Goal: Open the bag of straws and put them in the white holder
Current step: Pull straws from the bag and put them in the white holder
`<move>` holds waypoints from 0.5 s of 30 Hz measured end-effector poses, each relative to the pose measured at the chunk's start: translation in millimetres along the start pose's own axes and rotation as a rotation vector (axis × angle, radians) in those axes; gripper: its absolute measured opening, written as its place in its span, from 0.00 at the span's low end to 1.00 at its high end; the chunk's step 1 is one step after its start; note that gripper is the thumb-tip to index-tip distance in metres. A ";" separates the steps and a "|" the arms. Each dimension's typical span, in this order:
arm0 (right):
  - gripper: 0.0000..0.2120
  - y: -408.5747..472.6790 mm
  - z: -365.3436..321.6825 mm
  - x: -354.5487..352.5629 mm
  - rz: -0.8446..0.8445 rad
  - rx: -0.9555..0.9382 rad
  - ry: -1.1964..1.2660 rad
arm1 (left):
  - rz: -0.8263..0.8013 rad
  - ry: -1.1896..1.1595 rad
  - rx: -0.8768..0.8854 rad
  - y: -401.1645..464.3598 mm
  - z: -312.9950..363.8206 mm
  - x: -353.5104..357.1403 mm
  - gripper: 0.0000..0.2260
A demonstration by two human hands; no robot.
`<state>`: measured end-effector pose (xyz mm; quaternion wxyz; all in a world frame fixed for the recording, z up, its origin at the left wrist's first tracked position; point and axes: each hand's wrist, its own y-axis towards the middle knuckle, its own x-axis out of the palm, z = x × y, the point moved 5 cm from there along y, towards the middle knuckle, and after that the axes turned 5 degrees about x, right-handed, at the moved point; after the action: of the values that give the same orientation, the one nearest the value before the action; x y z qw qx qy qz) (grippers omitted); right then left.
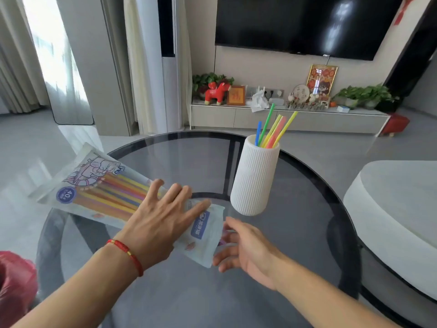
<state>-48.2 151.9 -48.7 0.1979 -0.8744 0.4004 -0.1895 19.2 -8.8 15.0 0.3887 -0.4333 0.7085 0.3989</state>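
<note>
A clear printed bag of coloured straws (104,192) lies slanted across the left side of the round glass table (179,292), its far end overhanging the table's edge. My left hand (163,221) lies flat on the bag's middle with fingers spread. My right hand (246,247) is at the bag's near end, fingers apart and touching its edge, with nothing clearly held. The white ribbed holder (254,178) stands upright just right of the bag. Several straws (274,129) in blue, green, yellow and pink lean out of the holder.
A white rounded seat (397,214) sits close to the table's right edge. Something red (14,285) shows at the bottom left corner. Beyond the table are a low TV cabinet (283,119) with ornaments and plants, and a wall TV above it.
</note>
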 end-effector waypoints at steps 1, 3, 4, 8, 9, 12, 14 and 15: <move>0.19 1.9 1.3 2.1 -0.007 -0.012 -0.012 | -0.006 0.019 0.000 0.2 -0.2 1.4 0.46; 0.19 6.0 3.3 2.8 0.008 -0.053 -0.042 | -0.032 0.021 -0.018 -1.2 -2.4 8.2 0.48; 0.18 7.9 4.1 0.9 0.028 -0.081 -0.051 | -0.048 0.010 -0.030 -2.1 -3.4 12.5 0.48; 0.11 9.7 -1.0 -11.1 0.162 -0.205 -0.112 | -0.082 -0.060 -0.086 -5.1 -8.3 23.5 0.46; 0.10 9.2 -3.0 -13.8 0.178 -0.228 -0.102 | -0.087 -0.089 -0.100 -6.1 -9.6 25.8 0.46; 0.07 7.5 -11.2 -23.1 0.219 -0.284 -0.084 | -0.140 -0.183 -0.145 -11.0 -16.3 35.2 0.46; 0.06 6.9 -15.8 -30.4 0.238 -0.300 -0.085 | -0.179 -0.225 -0.184 -15.4 -21.6 40.1 0.46; 0.06 6.3 -18.0 -34.9 0.246 -0.306 -0.087 | -0.189 -0.242 -0.200 -16.6 -23.7 41.1 0.46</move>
<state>-82.1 171.7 -42.6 0.1014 -0.8461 0.5196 -0.0627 16.4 -47.7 -16.7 0.4621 -0.4831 0.5695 0.4783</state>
